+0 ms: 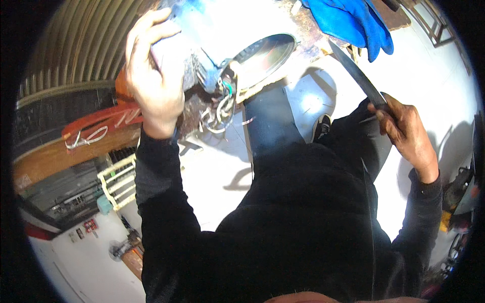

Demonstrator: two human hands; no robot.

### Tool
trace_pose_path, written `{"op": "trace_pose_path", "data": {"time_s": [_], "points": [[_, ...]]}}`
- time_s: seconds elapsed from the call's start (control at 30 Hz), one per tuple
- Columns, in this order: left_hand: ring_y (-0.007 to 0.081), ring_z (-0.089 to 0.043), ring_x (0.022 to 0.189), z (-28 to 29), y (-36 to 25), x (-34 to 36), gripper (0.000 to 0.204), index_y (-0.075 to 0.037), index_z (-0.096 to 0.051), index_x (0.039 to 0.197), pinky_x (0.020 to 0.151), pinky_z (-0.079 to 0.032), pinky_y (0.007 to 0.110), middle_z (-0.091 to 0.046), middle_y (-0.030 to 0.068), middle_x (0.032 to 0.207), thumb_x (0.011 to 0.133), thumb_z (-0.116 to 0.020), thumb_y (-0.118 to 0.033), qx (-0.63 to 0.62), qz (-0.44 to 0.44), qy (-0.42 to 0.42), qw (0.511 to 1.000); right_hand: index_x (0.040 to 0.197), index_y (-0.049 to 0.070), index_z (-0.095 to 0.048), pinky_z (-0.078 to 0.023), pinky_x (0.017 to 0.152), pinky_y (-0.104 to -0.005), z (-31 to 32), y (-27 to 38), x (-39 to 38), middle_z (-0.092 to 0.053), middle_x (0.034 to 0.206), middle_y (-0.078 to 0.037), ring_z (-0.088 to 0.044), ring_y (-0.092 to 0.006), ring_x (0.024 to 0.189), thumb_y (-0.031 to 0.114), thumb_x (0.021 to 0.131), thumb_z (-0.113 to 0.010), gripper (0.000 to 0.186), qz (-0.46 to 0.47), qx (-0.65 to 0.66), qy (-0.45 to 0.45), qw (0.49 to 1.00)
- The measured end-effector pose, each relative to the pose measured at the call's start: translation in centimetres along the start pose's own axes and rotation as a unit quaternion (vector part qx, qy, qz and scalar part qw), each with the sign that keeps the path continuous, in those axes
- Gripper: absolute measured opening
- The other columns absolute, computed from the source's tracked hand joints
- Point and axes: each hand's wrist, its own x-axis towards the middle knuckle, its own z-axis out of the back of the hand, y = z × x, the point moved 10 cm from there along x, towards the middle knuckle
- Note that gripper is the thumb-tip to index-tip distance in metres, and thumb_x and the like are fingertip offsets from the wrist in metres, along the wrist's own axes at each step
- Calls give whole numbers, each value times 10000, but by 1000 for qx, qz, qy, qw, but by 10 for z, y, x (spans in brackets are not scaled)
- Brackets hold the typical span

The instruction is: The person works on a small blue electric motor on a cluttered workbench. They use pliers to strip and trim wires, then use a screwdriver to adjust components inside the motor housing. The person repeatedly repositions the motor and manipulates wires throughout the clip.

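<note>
My right hand [404,126] grips a long dark knife [356,73] near its lower end. The blade slants up and left, and any handle is hidden in the fist. At the upper left, my left hand [154,76] is bent round a pale, glare-washed thing beside a blue machine housing [204,70]; what the fingers hold is too bright to make out. Right of that housing sits a round, dark-rimmed dish-like piece [268,58]. Loose wires [222,108], one of them green, hang below the housing.
Blue work gloves [348,25] lie on the bench at the upper right. An orange-red piece [101,121] rests on a wooden ledge [65,151] at left. A cream slatted rack [118,182] stands lower down. My shoe [322,127] shows on the white floor.
</note>
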Motion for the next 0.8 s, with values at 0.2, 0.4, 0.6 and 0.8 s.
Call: {"op": "trace_pose_path", "data": {"time_s": [0.2, 0.4, 0.6, 0.8], "points": [[332, -615, 1353, 15, 6, -33, 327, 3, -715, 1209, 1190, -423, 469, -689, 197, 1392, 1017, -575, -223, -6, -85, -44, 995, 1360, -22, -632, -551, 651, -370, 18, 47, 34, -692, 824, -162, -655, -218, 663, 94, 1115, -518, 294, 163, -175, -133, 962], [359, -565, 1407, 29, 22, -117, 454, -6, -619, 1358, 1215, -397, 500, -629, 205, 1458, 1073, -455, -319, 44, 80, -105, 990, 1346, -32, -651, -620, 738, -346, 11, 74, 73, -768, 1008, -248, -763, -251, 756, 84, 1097, -587, 282, 248, -327, -179, 894], [369, -540, 1419, 33, 27, -155, 475, 19, -587, 1387, 1223, -387, 496, -581, 217, 1498, 1091, -455, -328, 36, 127, -122, 984, 1225, -72, -664, -586, 817, -540, -13, 117, 144, -724, 925, -299, -721, -486, 884, 120, 899, -666, 378, 242, -350, -131, 895], [361, -510, 1449, 33, 37, -187, 504, 6, -520, 1477, 1247, -365, 490, -545, 207, 1536, 1117, -418, -331, 8, 151, -105, 983, 1259, -28, -656, -584, 861, -489, -20, 153, 164, -713, 1022, -298, -723, -443, 995, 114, 929, -682, 360, 291, -311, -201, 882]]}}
